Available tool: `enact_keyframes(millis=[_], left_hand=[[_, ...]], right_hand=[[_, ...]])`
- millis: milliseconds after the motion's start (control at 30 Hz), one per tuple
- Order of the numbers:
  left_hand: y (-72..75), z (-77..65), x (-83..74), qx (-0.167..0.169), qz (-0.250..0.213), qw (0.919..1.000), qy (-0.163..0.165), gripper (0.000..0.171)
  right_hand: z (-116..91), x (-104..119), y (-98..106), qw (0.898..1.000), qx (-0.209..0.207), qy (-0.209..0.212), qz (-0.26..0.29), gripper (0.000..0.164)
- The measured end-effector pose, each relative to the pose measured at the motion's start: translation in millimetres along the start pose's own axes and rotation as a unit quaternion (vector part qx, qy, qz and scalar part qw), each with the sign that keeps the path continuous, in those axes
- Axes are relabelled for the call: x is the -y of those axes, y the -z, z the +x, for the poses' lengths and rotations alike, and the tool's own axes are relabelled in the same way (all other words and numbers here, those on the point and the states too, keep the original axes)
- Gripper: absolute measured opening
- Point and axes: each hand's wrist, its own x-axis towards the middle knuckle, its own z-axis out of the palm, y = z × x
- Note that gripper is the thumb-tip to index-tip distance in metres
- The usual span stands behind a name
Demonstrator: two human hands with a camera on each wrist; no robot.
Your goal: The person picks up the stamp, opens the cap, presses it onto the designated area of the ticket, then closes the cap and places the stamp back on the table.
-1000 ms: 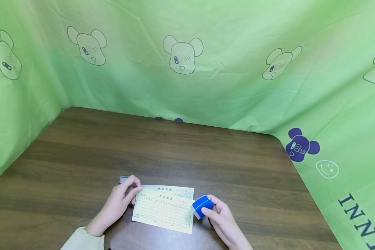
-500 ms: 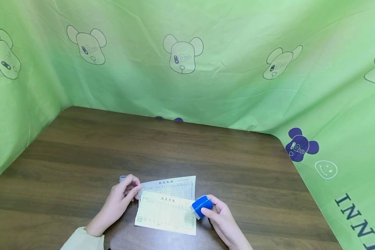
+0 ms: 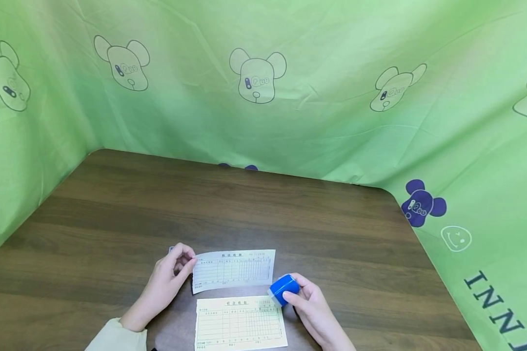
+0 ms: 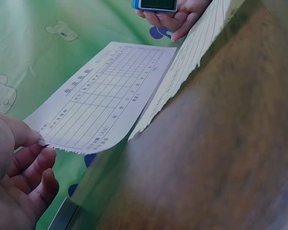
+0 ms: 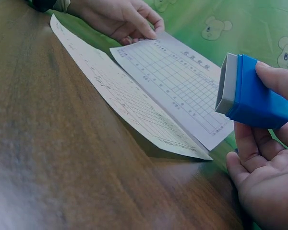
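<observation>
My left hand (image 3: pixel 169 273) pinches the left edge of a whitish printed receipt slip (image 3: pixel 233 270) between thumb and fingers. The slip is held out to the right and bends slightly. A pale yellow receipt slip (image 3: pixel 239 324) is apart from it, nearer my body, with no hand gripping it; in the right wrist view this yellow slip (image 5: pixel 120 96) is tilted, one long edge lower. My right hand (image 3: pixel 314 312) grips a blue stamp (image 3: pixel 284 290) between thumb and fingers. The stamp's pale end points left, overlapping the yellow slip's upper right corner in the head view.
A small grey-blue object (image 3: pixel 171 249) is mostly hidden behind my left hand. The brown wooden table (image 3: pixel 246 204) reaches back to a green curtain (image 3: pixel 193 112) printed with bear heads, which hangs around its back and sides.
The yellow slip has come away from the whitish one and moved toward my body. The whitish slip stays in my left hand, now fully exposed. Both hands have hardly moved.
</observation>
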Motion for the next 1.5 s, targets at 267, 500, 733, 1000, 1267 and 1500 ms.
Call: enact_keyframes(millis=[267, 500, 733, 1000, 1267, 1500], left_hand=[[1.2, 0.6, -2.8, -0.013, -0.013, 0.9998, 0.011, 0.013], [4.3, 0.8, -3.0, 0.007, -0.081, 0.9950, 0.059, 0.009], [5.0, 1.0, -1.5, 0.030, -0.091, 0.9913, 0.090, 0.009], [2.5, 2.3, -0.4, 0.094, -0.096, 0.9756, 0.173, 0.008], [2.3, 1.7, 0.4, 0.117, -0.064, 0.9771, 0.166, 0.009], [1.4, 0.4, 1.4, 0.099, 0.002, 0.9863, 0.132, 0.014]], right_hand=[[-1.4, 0.6, 0.0, 1.000, 0.003, 0.002, 0.002, 0.028], [-1.0, 3.4, -1.3, 1.000, -0.003, -0.009, -0.005, 0.025], [0.2, 2.6, -2.2, 1.000, -0.006, -0.004, -0.002, 0.025], [1.1, 2.1, -3.3, 1.000, -0.016, -0.007, 0.008, 0.024], [1.2, 2.0, -3.5, 1.000, -0.016, -0.007, 0.010, 0.024], [0.7, 1.7, -3.2, 1.000, -0.009, -0.002, 0.011, 0.024]])
